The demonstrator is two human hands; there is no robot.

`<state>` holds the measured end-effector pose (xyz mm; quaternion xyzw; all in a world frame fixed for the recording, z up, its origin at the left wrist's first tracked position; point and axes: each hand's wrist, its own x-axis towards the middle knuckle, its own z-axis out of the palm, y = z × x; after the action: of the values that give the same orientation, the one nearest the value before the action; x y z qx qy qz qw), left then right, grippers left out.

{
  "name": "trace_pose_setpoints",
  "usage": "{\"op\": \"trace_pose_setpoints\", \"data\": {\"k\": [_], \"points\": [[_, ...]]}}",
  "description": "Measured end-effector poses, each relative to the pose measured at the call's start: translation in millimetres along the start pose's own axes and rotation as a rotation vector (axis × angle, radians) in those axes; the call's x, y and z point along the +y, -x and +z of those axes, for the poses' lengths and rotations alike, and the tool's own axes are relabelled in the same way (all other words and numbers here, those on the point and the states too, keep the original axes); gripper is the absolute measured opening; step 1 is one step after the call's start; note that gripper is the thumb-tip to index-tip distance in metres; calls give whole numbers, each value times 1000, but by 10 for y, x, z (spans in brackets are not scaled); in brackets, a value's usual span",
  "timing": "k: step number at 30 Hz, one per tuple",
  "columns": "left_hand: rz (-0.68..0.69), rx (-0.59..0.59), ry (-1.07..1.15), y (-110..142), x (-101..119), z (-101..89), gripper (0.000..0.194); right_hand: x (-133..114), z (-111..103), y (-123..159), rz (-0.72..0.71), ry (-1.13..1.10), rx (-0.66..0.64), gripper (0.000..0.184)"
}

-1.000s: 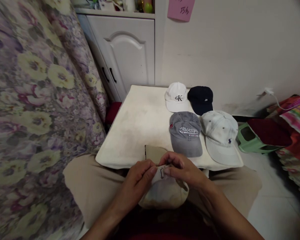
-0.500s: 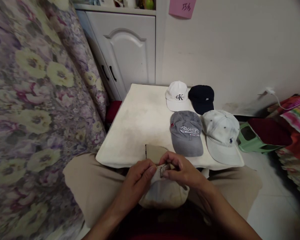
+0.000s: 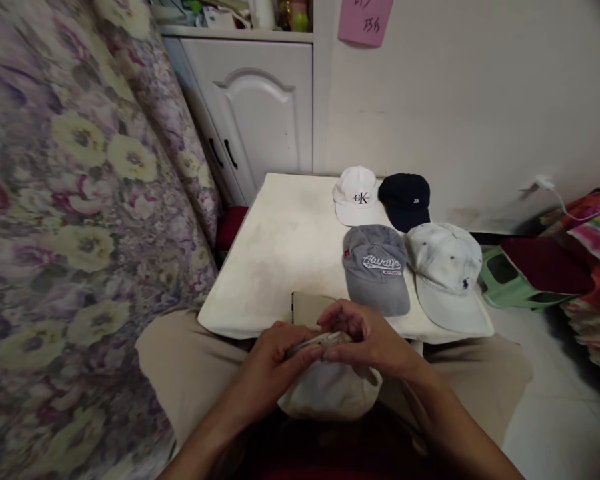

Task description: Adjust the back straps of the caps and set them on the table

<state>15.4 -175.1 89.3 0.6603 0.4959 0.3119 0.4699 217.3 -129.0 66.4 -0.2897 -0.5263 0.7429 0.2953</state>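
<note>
A cream cap [image 3: 330,393] rests in my lap at the near edge of a white table [image 3: 285,247]. My left hand [image 3: 275,363] and my right hand [image 3: 365,337] are both closed on the cap's back strap, pinching its metal buckle [image 3: 317,342] between the fingertips. A tan piece, perhaps the cap's brim [image 3: 307,308], lies on the table just beyond my hands. Several other caps lie on the table: a white one [image 3: 356,195], a navy one [image 3: 405,199], a grey one [image 3: 377,267] and a pale denim one [image 3: 445,267].
A floral cloth [image 3: 75,200] hangs along the left. A white cabinet [image 3: 260,113] stands behind the table, and a pink note [image 3: 366,19] is stuck on the wall. A green stool [image 3: 505,280] and bright bedding [image 3: 595,247] are at the right.
My fingers have shifted on the strap; the buckle, which stood up between them, now lies flatter. The view has drifted slightly.
</note>
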Motion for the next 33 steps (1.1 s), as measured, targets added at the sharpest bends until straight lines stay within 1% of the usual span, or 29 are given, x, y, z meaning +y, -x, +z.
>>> {"op": "trace_pose_setpoints", "data": {"k": [3, 5, 7, 9, 12, 14, 17, 19, 22, 25, 29, 33], "points": [[42, -23, -16, 11, 8, -9, 33, 10, -52, 22, -27, -26, -33, 40], [55, -11, 13, 14, 36, -35, 31, 2, -75, 44, -45, -58, -55, 37], [69, -33, 62, 0, 86, -77, 29, -32, -75, 61, -64, -86, -70, 35], [79, -105, 107, -30, 153, -122, 28, -90, -56, 67, -82, -91, -86, 35], [49, -280, 123, -82, 253, -175, 28, -196, -24, 64, -123, -63, -105, 34], [21, -343, 123, -103, 305, -202, 32, -262, -32, 68, -157, -30, -105, 33], [5, -318, 152, -108, 355, -245, 37, -339, -100, 100, -193, 4, -94, 32], [-1, -306, 185, -103, 376, -279, 38, -378, -157, 133, -192, -13, -84, 29], [-28, -343, 224, -98, 388, -319, 40, -426, -208, 178, -183, -88, -45, 25], [-81, -373, 272, -97, 367, -334, 42, -448, -227, 195, -183, -143, -21, 25], [-188, -340, 457, -85, 327, -327, 38, -409, -287, 175, -190, -172, -80, 27], [-219, -295, 691, -71, 321, -322, 32, -300, -389, 118, -194, -234, -194, 37]]}}
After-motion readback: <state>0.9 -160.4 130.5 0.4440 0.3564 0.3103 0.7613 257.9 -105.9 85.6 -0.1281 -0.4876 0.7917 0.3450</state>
